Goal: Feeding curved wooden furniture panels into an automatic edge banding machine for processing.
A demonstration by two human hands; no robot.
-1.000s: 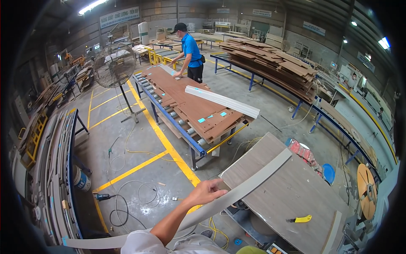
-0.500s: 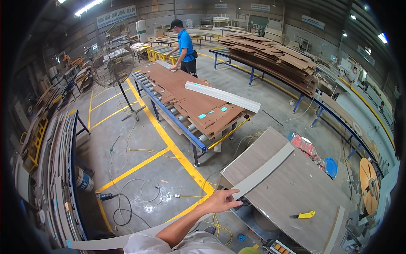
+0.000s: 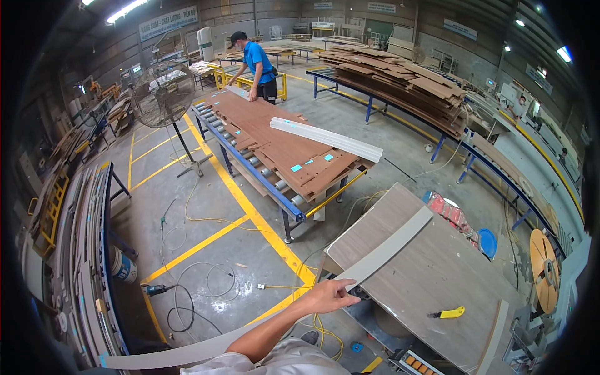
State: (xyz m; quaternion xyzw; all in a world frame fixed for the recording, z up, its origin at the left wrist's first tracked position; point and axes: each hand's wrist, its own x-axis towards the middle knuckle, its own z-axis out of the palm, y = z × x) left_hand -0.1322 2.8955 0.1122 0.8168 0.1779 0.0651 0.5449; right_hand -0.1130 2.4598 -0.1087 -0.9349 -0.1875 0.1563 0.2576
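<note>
My left hand point(image 3: 328, 295) reaches out from the lower edge and grips a long, thin grey strip point(image 3: 387, 250). The strip bends from the floor side at lower left point(image 3: 162, 356), through my hand, up onto a large grey panel point(image 3: 437, 275), where its far end lies flat near the panel's far edge. A yellow-handled cutter point(image 3: 449, 312) lies on the panel to the right of my hand. My right hand is not in view.
A blue roller conveyor point(image 3: 262, 169) carries brown boards and a long white bar point(image 3: 325, 137). A person in a blue shirt point(image 3: 256, 62) works at its far end. A standing fan point(image 3: 164, 97), floor cables, a bucket point(image 3: 124, 265) and racks of panels stand to the left.
My hand has dropped lower and slid along the strip toward the panel's near corner. The strip's far end, raised before, now lies flat on the grey panel.
</note>
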